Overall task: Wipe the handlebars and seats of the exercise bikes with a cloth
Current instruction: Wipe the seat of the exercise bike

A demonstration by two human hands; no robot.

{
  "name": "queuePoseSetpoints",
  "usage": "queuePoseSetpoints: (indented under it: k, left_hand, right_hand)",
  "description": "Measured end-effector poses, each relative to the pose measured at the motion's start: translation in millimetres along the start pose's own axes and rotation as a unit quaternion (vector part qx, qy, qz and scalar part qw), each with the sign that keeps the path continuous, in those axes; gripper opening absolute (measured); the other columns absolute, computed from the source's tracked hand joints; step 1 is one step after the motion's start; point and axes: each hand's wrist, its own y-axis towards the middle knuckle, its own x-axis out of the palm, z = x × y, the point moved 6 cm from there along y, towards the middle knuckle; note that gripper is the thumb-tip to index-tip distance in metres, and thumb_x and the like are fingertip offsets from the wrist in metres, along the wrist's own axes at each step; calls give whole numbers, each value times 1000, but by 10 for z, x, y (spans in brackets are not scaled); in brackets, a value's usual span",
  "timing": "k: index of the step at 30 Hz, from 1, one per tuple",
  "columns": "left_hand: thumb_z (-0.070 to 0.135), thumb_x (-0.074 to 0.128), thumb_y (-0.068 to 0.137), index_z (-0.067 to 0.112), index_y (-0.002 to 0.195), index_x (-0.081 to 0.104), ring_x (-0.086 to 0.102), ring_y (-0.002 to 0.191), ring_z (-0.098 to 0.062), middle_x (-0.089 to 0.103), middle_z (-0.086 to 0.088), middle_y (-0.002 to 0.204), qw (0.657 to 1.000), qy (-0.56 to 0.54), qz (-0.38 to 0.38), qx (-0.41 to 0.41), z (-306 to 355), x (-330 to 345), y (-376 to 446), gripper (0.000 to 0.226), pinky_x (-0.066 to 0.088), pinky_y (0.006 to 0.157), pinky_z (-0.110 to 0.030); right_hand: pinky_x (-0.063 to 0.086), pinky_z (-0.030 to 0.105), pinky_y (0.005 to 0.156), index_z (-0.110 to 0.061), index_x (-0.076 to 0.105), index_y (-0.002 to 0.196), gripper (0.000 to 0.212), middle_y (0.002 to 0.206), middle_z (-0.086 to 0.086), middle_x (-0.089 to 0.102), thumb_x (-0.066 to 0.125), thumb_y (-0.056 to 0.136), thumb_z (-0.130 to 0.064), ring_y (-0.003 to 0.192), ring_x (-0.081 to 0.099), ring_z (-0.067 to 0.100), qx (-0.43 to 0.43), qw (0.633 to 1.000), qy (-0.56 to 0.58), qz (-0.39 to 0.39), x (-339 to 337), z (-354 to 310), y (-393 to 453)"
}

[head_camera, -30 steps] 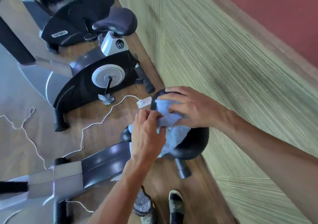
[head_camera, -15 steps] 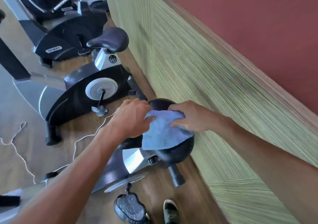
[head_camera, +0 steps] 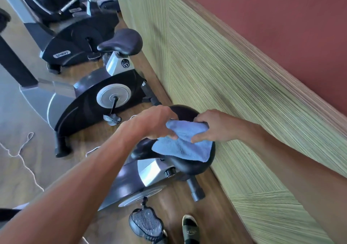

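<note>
With the blue microfiber cloth draped over the nearest bike's black saddle, our left hand and right hand each pinching its 12 o'clock edge, we should flatten it, then sweep toward 6 o'clock.

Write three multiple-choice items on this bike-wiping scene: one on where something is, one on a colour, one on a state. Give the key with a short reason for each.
1. Where does the cloth lie?
A. on the nearest bike's seat
B. on the floor
C. over a pedal

2. What colour is the cloth?
A. red
B. light blue
C. white

3. How is the cloth held?
A. by the left hand only
B. by neither hand
C. by both, the right hand included

Key: 1 A, it drapes over the black saddle by the wall; 2 B, it is plainly pale blue; 3 C, fingers of each hand pinch its upper edge.
</note>
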Motion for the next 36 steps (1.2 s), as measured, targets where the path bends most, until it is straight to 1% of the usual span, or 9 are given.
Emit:
queuePoseSetpoints:
  k: [4,9,13,17,22,25,27,31,36]
  left_hand:
    - [59,81,77,23,120,66,62,100,-31,66,-1,105,998,23,-54,-22,-143,136,216,58,51,85,-39]
    - [34,64,94,24,157,35,34,146,-28,39,-8,156,995,87,36,-29,-33,915,377,70,26,116,-38]
    - [43,39,102,11,152,44,29,153,-31,36,-15,162,976,-19,211,53,202,1396,241,60,27,123,-47]
    - [56,21,108,15,160,33,22,156,-27,29,-7,167,973,61,216,48,244,1699,339,67,24,124,-49]
    - [55,15,108,10,160,31,22,155,-33,26,-15,167,967,7,227,-114,289,1607,690,71,13,126,-51]
    - [53,25,107,10,163,13,4,158,-33,6,-17,171,970,-45,183,-156,367,1512,757,71,-1,126,-51]
    - [55,27,105,11,164,11,-3,159,-31,-3,-15,172,982,-59,155,-86,305,1366,745,75,1,127,-49]
    - [53,28,105,16,162,25,17,158,-25,20,-6,170,938,143,118,292,96,1244,833,68,16,127,-50]
    - [52,29,104,22,161,31,25,155,-23,32,2,166,962,115,170,178,413,1387,1266,65,20,125,-47]
  right_hand:
    - [40,32,62,-28,68,80,26,66,-10,53,83,79,-49,61,50,8,62,993,89,-48,128,169,90]
    - [51,41,91,-29,55,133,73,125,-4,55,81,73,-61,117,55,20,176,978,-96,65,591,541,148]
    - [47,37,103,-28,57,136,57,130,-7,57,79,84,-39,124,53,13,148,973,73,162,717,800,46]
    - [35,3,94,-24,59,134,30,126,-19,61,55,104,-25,112,54,-15,178,909,281,251,832,1018,-84]
    - [20,2,109,-27,37,157,48,154,-22,38,28,112,-39,140,33,-8,194,849,430,239,1138,1073,-16]
    - [26,31,124,-39,54,145,51,151,-18,51,26,107,-59,141,43,1,207,781,530,256,1259,1158,-9]
    - [30,34,123,-39,60,135,63,146,-16,57,28,96,-76,135,50,-1,183,745,592,248,1277,1208,21]
    - [33,27,117,-41,59,130,90,145,-15,58,39,65,-100,133,52,-3,165,722,632,228,1285,1299,44]
    - [33,37,120,-29,56,141,85,139,-5,65,12,91,-82,135,54,9,162,682,680,215,1274,1416,62]
